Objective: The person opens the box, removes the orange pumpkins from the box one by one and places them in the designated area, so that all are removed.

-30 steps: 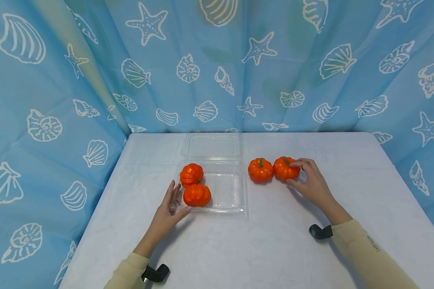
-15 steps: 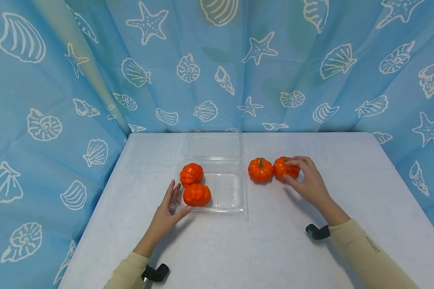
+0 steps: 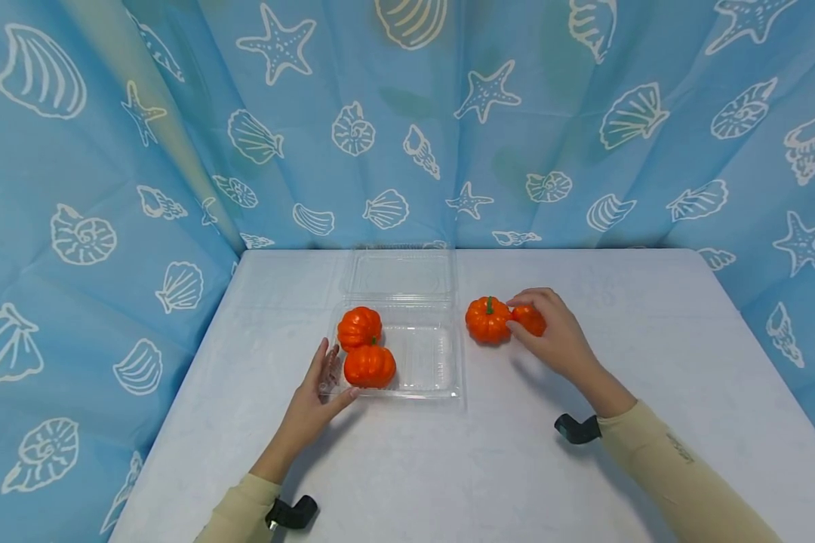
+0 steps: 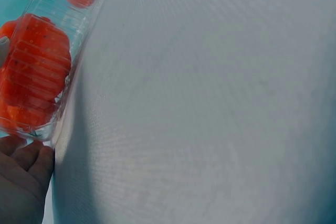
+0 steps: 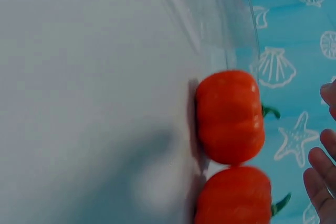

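In the head view, a clear plastic clamshell box [image 3: 421, 362] lies with its lid [image 3: 401, 274] folded back. Two small orange pumpkins sit in its left half, a rear pumpkin [image 3: 359, 328] and a front pumpkin [image 3: 370, 367]. My left hand [image 3: 312, 411] rests at the box's front left corner, fingers straight along the side and thumb by the front edge. Right of the box stand two more pumpkins, a left one [image 3: 487, 320] and a right one [image 3: 531, 320]. Over the right one hovers my right hand [image 3: 558, 335], partly covering it; the right wrist view shows its fingers [image 5: 323, 169] apart from both.
A white cloth covers the table [image 3: 407, 467]. Behind it and at the sides hangs a blue curtain [image 3: 299, 143] with white shell and starfish prints. Each wrist wears a black camera, one at the left [image 3: 292, 514] and one at the right [image 3: 577, 428].
My right hand has moved left across the right pumpkin, its fingertips now beside the left pumpkin. The pumpkins, box and left hand have stayed in place.
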`<state>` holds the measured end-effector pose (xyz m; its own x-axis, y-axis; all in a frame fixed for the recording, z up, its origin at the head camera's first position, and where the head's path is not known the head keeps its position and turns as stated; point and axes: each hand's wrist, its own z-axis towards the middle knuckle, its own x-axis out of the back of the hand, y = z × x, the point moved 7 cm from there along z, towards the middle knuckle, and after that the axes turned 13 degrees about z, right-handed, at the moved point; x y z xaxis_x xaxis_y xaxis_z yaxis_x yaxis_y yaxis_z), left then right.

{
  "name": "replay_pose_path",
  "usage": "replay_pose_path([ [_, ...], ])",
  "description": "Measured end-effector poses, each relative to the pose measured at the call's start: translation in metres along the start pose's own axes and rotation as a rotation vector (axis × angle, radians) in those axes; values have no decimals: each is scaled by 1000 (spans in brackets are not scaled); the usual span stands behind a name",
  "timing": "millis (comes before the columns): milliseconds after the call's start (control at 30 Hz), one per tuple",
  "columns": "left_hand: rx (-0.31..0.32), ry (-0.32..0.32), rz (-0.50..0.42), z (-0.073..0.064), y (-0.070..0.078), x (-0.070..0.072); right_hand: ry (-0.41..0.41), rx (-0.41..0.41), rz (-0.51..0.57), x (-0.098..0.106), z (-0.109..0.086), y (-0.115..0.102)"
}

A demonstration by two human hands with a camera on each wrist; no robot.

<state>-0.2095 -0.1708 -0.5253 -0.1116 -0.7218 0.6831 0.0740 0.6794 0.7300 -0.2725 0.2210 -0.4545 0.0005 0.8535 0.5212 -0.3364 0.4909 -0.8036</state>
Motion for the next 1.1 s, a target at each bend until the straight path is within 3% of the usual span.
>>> replay_pose_path([
  [333,1,-1,-11,0,2,0,-105,26,46,-28,10,-29],
  [867,4,-2,-7,0,0,-1,-279,-22,220,-83,29,-55],
  [1100,7,-3,-6,-1,0,0,-361,-50,240,-107,37,-64],
])
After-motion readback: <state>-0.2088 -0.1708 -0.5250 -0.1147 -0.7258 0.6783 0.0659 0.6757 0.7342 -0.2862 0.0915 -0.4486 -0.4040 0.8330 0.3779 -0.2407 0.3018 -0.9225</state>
